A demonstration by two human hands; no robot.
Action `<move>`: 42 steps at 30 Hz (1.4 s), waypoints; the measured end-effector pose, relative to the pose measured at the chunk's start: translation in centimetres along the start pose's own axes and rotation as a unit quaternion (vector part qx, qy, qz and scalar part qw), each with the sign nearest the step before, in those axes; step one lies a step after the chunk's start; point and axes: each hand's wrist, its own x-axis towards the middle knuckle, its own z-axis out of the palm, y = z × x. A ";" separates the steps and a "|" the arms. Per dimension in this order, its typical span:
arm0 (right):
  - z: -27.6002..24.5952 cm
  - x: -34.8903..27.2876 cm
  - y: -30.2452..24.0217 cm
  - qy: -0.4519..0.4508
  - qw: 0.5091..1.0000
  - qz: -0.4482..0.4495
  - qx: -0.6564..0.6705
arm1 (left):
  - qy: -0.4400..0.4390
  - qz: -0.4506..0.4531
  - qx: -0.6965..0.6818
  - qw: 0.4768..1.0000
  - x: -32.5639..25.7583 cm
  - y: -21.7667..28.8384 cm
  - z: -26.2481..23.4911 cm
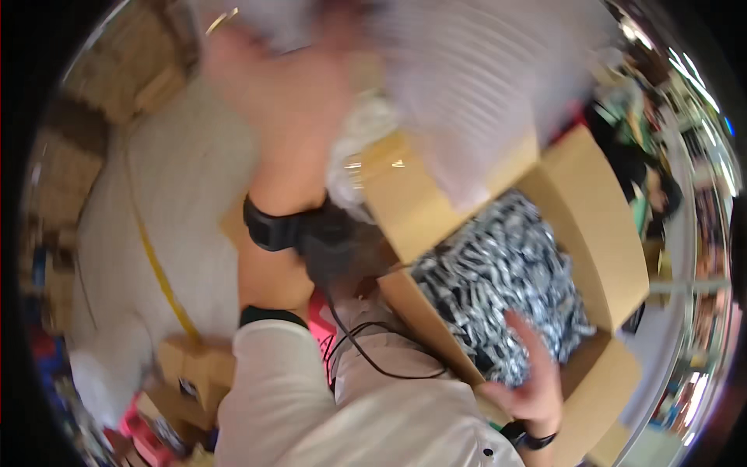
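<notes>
head view — right hand (pixel 535 387), grip released, over carton (pixel 597 229); left hand (pixel 284 89) blurred near plastic wrap (pixel 482 74) — grip unclear.

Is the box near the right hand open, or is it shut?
The box is open: its flaps stand apart, and silvery pieces show inside.

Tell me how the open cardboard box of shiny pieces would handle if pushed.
The cardboard box is probably heavy, given its broad heap of metallic-looking pieces. Those appear loose, so they might shift. Its splayed flaps would likely bend.
</notes>
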 end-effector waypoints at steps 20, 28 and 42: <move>1.3 12.2 12.2 -0.320 0.656 0.684 -0.022 | -0.485 -0.603 0.124 0.621 -61.0 -18.3 -0.5; 2.9 16.5 11.4 -0.326 0.587 0.734 -0.105 | -0.540 -0.663 -0.091 0.511 -68.8 -20.9 7.3; 3.5 9.9 9.1 -0.376 0.608 0.698 -0.049 | -0.637 -0.547 -0.216 0.498 -65.4 -19.0 4.6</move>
